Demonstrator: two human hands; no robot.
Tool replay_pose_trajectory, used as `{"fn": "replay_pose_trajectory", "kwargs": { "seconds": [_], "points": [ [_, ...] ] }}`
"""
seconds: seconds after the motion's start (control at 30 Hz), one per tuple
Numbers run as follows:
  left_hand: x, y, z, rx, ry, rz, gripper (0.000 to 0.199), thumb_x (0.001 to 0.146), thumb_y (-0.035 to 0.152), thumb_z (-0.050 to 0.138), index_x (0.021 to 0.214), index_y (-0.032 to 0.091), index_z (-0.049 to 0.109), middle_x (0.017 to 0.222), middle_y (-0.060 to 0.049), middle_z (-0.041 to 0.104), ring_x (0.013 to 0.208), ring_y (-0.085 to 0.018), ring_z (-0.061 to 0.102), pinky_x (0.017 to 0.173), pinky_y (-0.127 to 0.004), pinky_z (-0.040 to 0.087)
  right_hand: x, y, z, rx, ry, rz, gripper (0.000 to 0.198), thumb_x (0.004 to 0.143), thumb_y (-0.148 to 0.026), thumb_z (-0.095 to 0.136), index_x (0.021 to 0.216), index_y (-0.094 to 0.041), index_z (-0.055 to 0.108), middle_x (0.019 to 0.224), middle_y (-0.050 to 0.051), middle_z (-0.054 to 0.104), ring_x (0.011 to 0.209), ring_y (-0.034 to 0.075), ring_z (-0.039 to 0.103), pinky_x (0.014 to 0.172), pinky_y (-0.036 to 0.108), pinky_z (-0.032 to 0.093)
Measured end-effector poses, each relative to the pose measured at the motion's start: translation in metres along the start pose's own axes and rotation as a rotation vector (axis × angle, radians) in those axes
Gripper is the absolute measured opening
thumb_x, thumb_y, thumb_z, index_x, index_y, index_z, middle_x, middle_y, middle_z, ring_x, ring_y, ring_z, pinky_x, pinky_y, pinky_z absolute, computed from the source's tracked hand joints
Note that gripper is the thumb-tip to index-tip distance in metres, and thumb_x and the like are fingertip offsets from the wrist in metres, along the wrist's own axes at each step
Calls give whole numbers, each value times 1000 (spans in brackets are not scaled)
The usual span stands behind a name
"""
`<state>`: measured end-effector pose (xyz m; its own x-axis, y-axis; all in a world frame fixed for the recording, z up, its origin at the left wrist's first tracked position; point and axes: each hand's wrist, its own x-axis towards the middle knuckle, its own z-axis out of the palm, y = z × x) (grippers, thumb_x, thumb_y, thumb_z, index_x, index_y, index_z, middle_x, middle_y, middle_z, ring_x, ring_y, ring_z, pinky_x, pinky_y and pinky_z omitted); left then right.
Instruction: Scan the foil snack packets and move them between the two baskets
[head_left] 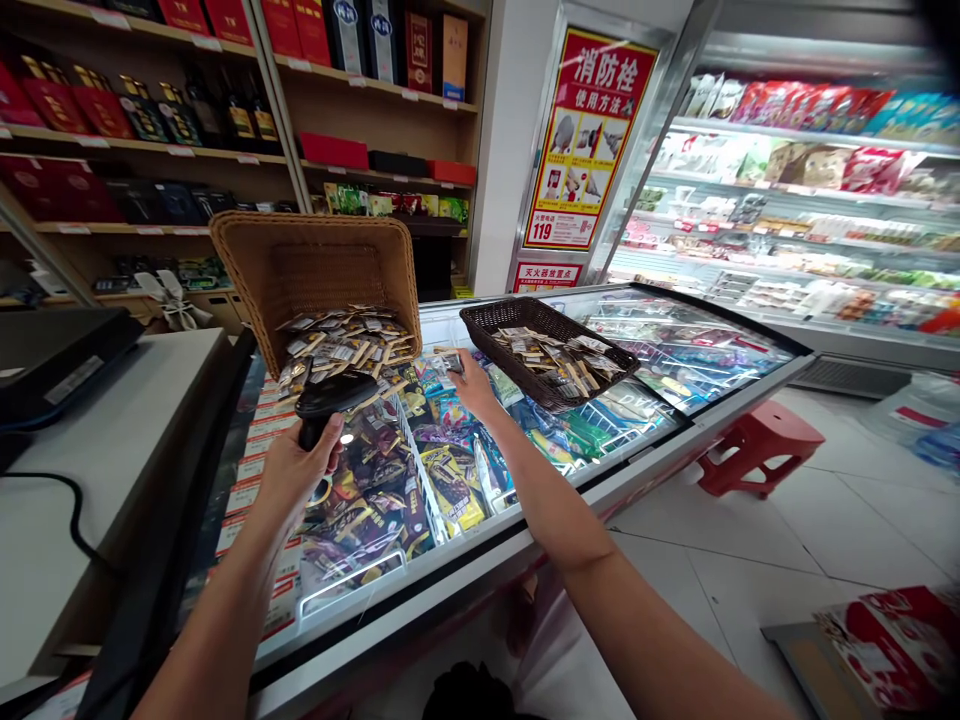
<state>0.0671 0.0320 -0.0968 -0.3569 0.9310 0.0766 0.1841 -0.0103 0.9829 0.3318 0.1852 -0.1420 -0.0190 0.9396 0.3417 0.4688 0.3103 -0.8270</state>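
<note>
A black handheld barcode scanner [336, 393] is gripped by its handle in my left hand [300, 455], just in front of the tan wicker basket [307, 250]. This basket tips toward me, and many small packets [337, 345] with dark, white and tan parts lie at its lower side. My right hand [474, 385] is between the two baskets, its fingers closed on a small packet [451, 362]. To its right, a dark brown wicker basket [517, 385] holds similar packets [559, 360]. Both baskets rest on the glass-topped freezer [480, 530].
Bagged frozen goods [450, 485] show through the glass. A grey counter [127, 450] with a black device [67, 360] stands left. Shelves of bottles and boxes [334, 150] are behind. At right are a red stool [761, 450] and a lit refrigerated display [795, 200].
</note>
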Motion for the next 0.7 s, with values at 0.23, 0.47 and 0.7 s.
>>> {"fn": "replay_pose_trajectory", "kwargs": {
  "seconds": [0.23,0.47,0.7],
  "points": [
    [-3,0,5,1,-46,13,47,67,62,85,74,22,62,59,3,59,45,-10,49,41,-23,36,-2,-10,-11,49,86,100,25,72,-35,91,94,-28,79,81,0,71,91,27,68,83,36,55],
    [-7,3,6,65,-134,22,40,71,59,79,68,24,59,56,0,59,44,-12,48,41,-24,34,-5,-24,-11,454,179,62,54,89,-62,73,124,-21,78,87,2,72,88,23,68,82,34,55],
    [-16,17,0,216,-387,53,53,60,71,87,64,25,61,50,2,56,42,-13,45,42,-26,33,-11,-38,-18,321,229,23,43,83,-63,80,93,-21,77,86,3,77,85,23,69,81,32,52]
  ]
}}
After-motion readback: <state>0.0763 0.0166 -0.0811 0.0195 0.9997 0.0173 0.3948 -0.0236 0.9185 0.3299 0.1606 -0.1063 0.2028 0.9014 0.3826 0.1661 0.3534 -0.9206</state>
